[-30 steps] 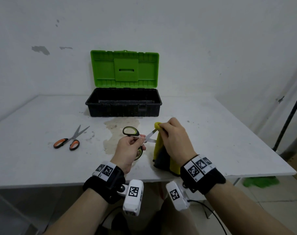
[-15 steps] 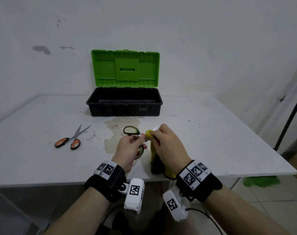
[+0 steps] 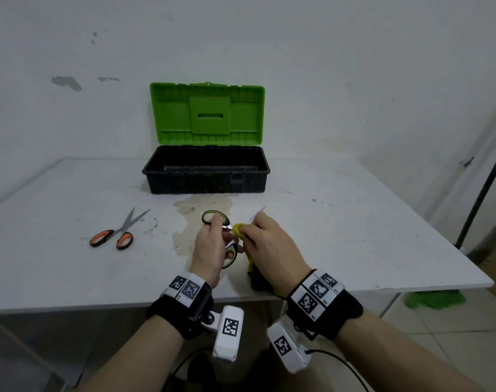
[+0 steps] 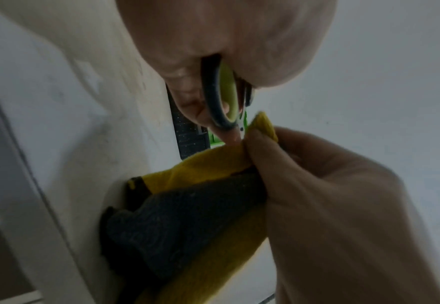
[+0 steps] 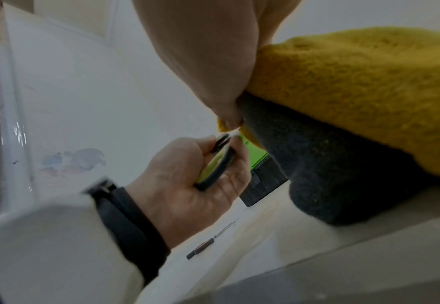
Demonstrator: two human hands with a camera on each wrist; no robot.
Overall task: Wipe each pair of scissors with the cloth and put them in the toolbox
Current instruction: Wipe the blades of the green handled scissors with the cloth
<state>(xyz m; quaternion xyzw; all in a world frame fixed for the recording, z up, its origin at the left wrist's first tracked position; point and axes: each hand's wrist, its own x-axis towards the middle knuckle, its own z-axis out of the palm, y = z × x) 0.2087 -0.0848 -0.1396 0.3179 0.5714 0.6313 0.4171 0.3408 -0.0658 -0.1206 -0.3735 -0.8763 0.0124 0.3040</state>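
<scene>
My left hand (image 3: 213,244) grips the green-and-black handles of a pair of scissors (image 3: 213,217) just above the table's front middle; the same scissors (image 4: 223,98) (image 5: 214,164) fill both wrist views. My right hand (image 3: 266,244) pinches the yellow-and-grey cloth (image 3: 237,230) around the blades close to the pivot, and the blade tip (image 3: 259,212) pokes out beyond my fingers. The rest of the cloth (image 4: 187,216) (image 5: 356,123) hangs down onto the table. A second pair, orange-handled scissors (image 3: 115,232), lies flat to the left. The toolbox (image 3: 205,181) stands open behind.
The toolbox's green lid (image 3: 207,113) stands upright against the wall. The white table (image 3: 354,236) carries a brownish stain (image 3: 201,206) in front of the box. Its front edge runs just under my wrists. A dark pole (image 3: 481,193) and a green thing on the floor (image 3: 433,298) are at the right.
My right hand has slid the cloth along the blades from the tip back toward the pivot, baring the tip. The left hand held the scissors nearly still.
</scene>
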